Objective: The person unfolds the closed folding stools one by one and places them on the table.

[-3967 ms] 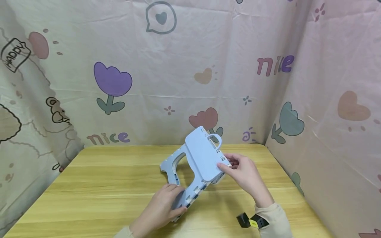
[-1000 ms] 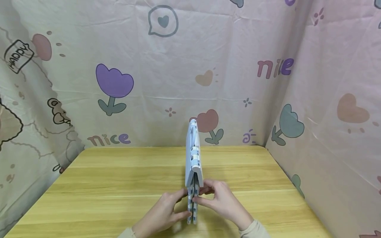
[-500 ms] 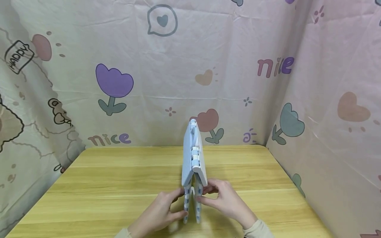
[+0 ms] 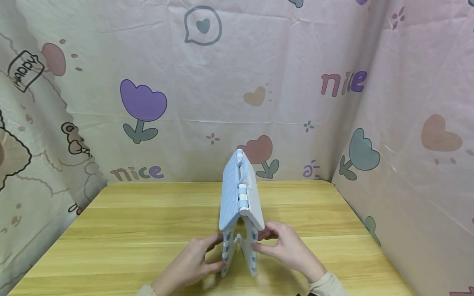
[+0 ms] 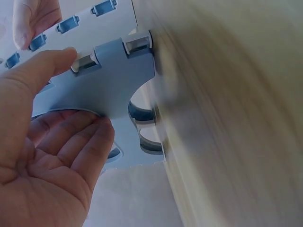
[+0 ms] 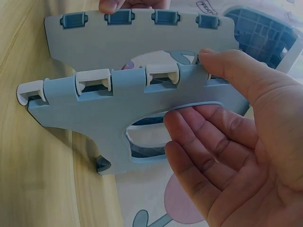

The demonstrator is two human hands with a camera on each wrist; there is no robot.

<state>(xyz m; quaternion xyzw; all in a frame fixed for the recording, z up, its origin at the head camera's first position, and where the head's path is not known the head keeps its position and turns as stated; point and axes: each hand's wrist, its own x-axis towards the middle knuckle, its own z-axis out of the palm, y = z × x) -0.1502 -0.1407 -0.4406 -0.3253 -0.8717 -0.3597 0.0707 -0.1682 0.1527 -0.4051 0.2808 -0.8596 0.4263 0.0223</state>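
Note:
A light blue and white plastic folding step stool (image 4: 230, 193) stands partly unfolded on the table, its two top halves sloping down from the hinge like a roof. A loop handle (image 4: 242, 172) sits at that ridge. My left hand (image 4: 190, 261) grips the left leg panel (image 4: 226, 255) by its near edge, thumb on the edge and fingers at the cutout. On the other side, my right hand (image 4: 290, 250) holds the right leg panel (image 4: 253, 255) in the same manner. In the right wrist view, the right fingers (image 6: 213, 142) reach into the oval cutout of the leg panel (image 6: 104, 109).
The wood-grain table (image 4: 148, 222) stretches out on both sides of the stool. A printed cloth (image 4: 207, 82) with flowers and hearts hangs behind and along both sides.
The stool was tilted in both hands, folded, and was then set upright with its edge facing me. Since then its leg panels and top halves have spread apart as the hands moved outward.

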